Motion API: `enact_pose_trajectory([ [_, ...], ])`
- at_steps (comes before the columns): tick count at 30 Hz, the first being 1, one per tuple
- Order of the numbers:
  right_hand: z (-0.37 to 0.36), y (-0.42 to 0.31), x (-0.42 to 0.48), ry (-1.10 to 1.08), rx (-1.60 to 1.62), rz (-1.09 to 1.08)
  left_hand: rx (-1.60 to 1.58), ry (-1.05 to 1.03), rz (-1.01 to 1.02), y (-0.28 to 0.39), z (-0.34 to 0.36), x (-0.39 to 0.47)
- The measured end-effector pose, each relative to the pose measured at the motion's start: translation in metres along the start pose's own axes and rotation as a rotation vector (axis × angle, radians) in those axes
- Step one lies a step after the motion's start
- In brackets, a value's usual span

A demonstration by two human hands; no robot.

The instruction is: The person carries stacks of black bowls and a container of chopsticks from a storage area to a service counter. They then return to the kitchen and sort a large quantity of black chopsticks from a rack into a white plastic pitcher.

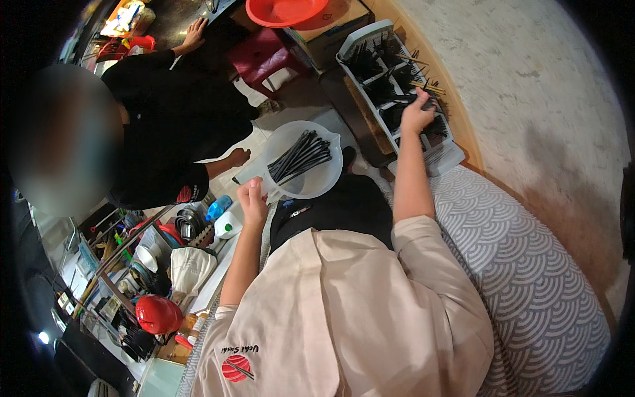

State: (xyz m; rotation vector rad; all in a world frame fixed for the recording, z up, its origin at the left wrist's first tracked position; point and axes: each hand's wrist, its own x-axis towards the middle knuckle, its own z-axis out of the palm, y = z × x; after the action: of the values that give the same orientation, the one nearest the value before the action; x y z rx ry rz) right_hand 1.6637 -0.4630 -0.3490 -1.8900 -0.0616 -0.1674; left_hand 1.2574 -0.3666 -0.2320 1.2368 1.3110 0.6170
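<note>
My left hand [252, 201] grips the handle of a translucent plastic pitcher [325, 181] with a pouring lip. Inside it lies a loose bundle of black chopsticks [300, 156], all slanting roughly one way. On the right, my right hand [418, 116] is over a grey plastic utensil basket [367, 94] split into compartments. Its fingers are curled around dark sticks that look like black chopsticks [401, 99] and show on both sides of the hand. More dark sticks fill the compartments, and a few light wooden chopsticks [429, 88] poke out at the far side.
A person in black [173, 114] stands at the left, one hand [240, 157] near the pitcher. Beyond are a dark red stool [265, 57] and a red basin [285, 12]. Patterned cushioned seating [531, 268] is by my right arm. A cluttered counter at left holds a red helmet-like object [158, 314].
</note>
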Motion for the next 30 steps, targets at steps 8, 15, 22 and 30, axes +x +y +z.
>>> enact_pose_trajectory([
  [8, -0.085, -0.072, 0.059, -0.048, 0.251, -0.015, 0.034, -0.049, 0.085, 0.018, 0.018, 0.015],
  [15, -0.124, -0.118, 0.074, -0.284, 0.440, 0.063, 0.016, -0.215, 0.133, 0.023, 0.034, 0.042],
  [22, -0.077, -0.216, -0.012, -1.361, -0.289, 0.323, 0.116, -0.350, 0.360, 0.047, 0.054, 0.053],
  [30, -0.024, -0.193, -0.141, -1.681, -0.732, -0.859, 0.166, -0.576, 0.605, 0.079, 0.070, 0.028],
])
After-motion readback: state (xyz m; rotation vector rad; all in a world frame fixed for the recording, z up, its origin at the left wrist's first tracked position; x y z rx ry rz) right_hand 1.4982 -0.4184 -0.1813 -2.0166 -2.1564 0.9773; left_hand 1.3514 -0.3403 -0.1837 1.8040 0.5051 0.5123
